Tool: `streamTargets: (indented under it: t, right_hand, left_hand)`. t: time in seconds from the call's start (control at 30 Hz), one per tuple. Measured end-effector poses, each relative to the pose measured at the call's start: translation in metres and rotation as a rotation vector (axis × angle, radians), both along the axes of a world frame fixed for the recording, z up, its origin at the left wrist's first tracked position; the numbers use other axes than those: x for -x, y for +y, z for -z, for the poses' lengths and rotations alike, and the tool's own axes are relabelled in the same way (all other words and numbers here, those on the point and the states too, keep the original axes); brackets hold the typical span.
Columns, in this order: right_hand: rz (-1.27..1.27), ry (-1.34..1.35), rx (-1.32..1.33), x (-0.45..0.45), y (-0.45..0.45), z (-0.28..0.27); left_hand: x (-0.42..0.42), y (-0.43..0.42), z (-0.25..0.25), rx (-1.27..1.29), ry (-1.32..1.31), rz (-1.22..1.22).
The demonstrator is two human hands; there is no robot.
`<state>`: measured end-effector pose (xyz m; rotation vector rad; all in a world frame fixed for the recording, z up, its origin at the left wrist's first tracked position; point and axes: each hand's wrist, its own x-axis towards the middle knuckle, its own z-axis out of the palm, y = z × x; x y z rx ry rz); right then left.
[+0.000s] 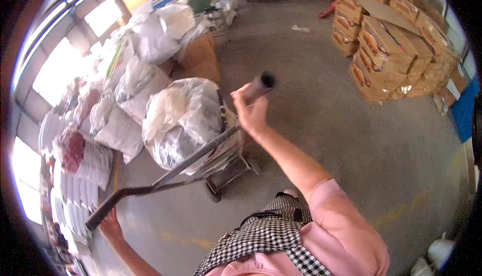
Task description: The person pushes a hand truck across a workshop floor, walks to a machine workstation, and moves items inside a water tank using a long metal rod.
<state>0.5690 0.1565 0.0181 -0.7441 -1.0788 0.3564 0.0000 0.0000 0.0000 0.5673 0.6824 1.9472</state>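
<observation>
A two-wheeled hand truck (197, 156) tilts back toward me, its dark handles spread to either side. My right hand (253, 111) is closed around the right handle, whose round open end points up at me. At the lower left, my left hand (111, 224) grips the other handle from below; the bar partly hides its fingers. On the hand truck rests a large sack (183, 120) wrapped in clear plastic, bulging at the top. One wheel (214, 190) shows near the floor under the load.
Stuffed white sacks (150, 42) pile up along the left wall, beside a stack of flat white bundles (75, 190). Cardboard boxes (381, 50) stand stacked at the right. Grey concrete floor (301, 65) runs between them. A blue panel (464, 110) leans at the far right.
</observation>
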Motion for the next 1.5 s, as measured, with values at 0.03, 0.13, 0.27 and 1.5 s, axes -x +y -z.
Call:
streamTargets:
  t: [0.03, 0.13, 0.27, 1.5]
  right_hand:
    - [0.02, 0.002, -0.015, -0.004, 0.005, -0.001]
    - [0.119, -0.032, 0.03, -0.035, -0.02, 0.017]
    - [-0.244, -0.378, -0.076, -0.094, -0.009, 0.02]
    - [-0.836, -0.688, 1.382, -0.514, 0.699, 0.237]
  left_hand:
    - [0.011, -0.012, 0.046, 0.079, 0.238, -0.161]
    - [-0.062, -0.05, 0.156, 0.606, 0.589, -0.138]
    - [-0.307, -0.021, 0.232, 1.179, 0.133, 0.227]
    - [-0.703, 0.555, 0.293, 1.272, -0.408, -0.409]
